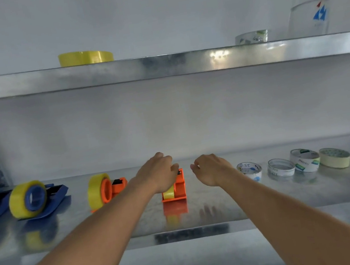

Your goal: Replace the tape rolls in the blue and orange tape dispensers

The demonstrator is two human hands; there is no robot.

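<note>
Left hand point(161, 172) sits on top of the orange dispenser point(177, 187) at mid-shelf, fingers curled over its yellow roll point(168, 194), gripping. Right hand point(209, 168) hovers just right of it, apart, fingers loosely curled, holding nothing. 2nd orange dispenser point(107, 190) w/ yellow tape stands further left.

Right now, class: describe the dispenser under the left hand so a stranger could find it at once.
Find the lower metal shelf. Near its middle, an orange dispenser sits end-on under the left hand. The other orange dispenser to its left stands side-on and untouched.
</note>
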